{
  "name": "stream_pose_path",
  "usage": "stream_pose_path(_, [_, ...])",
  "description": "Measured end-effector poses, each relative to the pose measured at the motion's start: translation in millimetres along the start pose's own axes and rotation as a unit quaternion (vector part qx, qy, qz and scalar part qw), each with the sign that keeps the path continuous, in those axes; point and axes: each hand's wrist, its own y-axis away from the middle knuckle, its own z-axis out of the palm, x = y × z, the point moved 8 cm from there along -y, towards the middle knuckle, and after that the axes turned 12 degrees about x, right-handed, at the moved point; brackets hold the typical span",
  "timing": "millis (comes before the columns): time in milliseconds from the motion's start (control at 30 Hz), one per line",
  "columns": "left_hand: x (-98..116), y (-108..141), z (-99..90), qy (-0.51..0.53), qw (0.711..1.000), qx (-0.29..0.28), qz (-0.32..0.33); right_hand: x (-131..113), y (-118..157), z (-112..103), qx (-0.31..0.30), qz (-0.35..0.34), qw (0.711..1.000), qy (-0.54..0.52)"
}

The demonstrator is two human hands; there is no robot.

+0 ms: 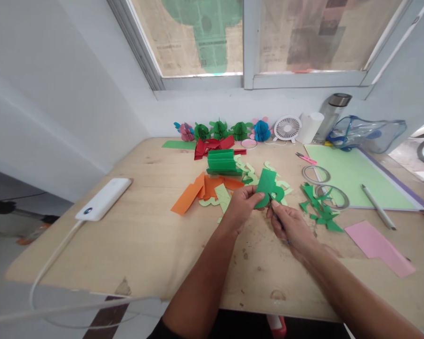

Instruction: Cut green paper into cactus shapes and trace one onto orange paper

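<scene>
My left hand [240, 205] pinches the lower left edge of a green paper piece [266, 181] above the middle of the table. My right hand [290, 224] is closed on a dark cutting tool [280, 222], likely scissors, whose tip meets the paper's lower right part. A curved green part shows just right of the tip. Behind the hands lie pale green curved cutouts [249, 172] and a stack of folded green paper [221, 161]. Orange paper pieces [188, 195] rest left of my left hand. Green scraps [324, 209] are to the right of my right hand.
Paper honeycomb figures [219, 129], a small white fan [287, 128] and a bottle [334, 115] line the wall. At right are tape rolls [332, 197], a pen [378, 206], pink scissors [306, 158] and pink paper [378, 245]. A white power bank [105, 198] with a cable lies left.
</scene>
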Motion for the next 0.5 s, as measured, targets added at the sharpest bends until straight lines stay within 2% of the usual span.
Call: stream_pose_path(500, [2.0, 0.8, 3.3, -0.007, 1.000, -0.016, 0.003, -2.6, 1.6, 1.7, -0.006, -0.007, 1.000, -0.012])
